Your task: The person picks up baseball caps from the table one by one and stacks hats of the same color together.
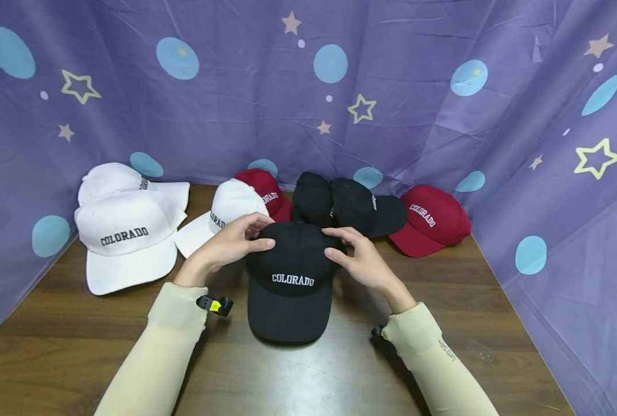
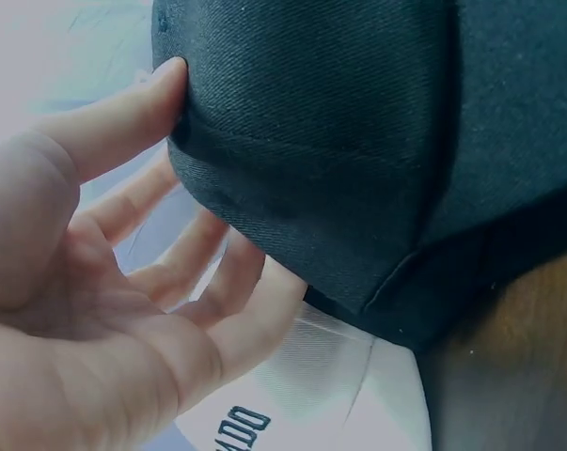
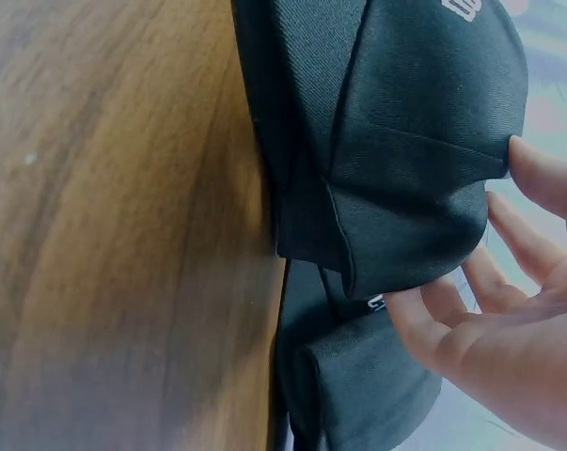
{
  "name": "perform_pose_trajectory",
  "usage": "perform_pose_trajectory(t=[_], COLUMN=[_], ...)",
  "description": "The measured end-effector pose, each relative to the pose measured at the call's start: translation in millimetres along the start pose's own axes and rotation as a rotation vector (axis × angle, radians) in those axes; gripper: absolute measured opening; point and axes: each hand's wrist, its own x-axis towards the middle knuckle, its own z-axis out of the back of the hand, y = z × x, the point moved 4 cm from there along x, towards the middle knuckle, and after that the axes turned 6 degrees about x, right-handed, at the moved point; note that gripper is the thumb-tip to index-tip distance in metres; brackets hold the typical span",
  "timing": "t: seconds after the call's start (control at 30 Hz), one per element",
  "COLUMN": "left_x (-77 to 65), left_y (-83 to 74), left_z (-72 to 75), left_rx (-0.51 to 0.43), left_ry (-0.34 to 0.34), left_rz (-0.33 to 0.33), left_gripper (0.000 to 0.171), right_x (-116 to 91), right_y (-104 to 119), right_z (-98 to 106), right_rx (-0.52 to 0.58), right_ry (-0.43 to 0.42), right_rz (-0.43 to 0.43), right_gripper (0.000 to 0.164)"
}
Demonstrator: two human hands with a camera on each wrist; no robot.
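A black baseball cap [image 1: 292, 260] with COLORADO in white letters faces me at the middle of the table, brim toward me. My left hand [image 1: 235, 241] holds the left side of its crown, thumb on the front and fingers behind. On the other side my right hand [image 1: 363, 260] grips the crown the same way. In the left wrist view the left fingers [image 2: 236, 282] curl under the crown's edge. The right wrist view shows the right thumb [image 3: 542, 178] against the crown, with the fingers round its back.
Two white caps [image 1: 126, 231] overlap at the left. Behind the held cap are another white cap [image 1: 238, 202], a red cap [image 1: 267, 188] and black caps [image 1: 360, 202]. A second red cap [image 1: 433, 219] lies at the right. Purple curtains [image 1: 308, 115] enclose the wooden table [image 1: 469, 323].
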Motion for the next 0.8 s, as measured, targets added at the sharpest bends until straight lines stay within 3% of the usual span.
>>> perform_pose_trajectory(t=[0.47, 0.8], left_x=[2.1, 4.3], left_y=[5.9, 10.3], left_z=[-4.7, -7.6], left_rx=[0.089, 0.128], left_ry=[-0.037, -0.015], left_rz=[0.017, 0.039], left_gripper=[0.038, 0.038], right_x=[1, 4], right_y=[-9, -44], right_z=[0, -4], right_rx=[0.017, -0.034], right_ry=[-0.002, -0.012], right_rz=[-0.028, -0.03], right_gripper=[0.039, 0.039])
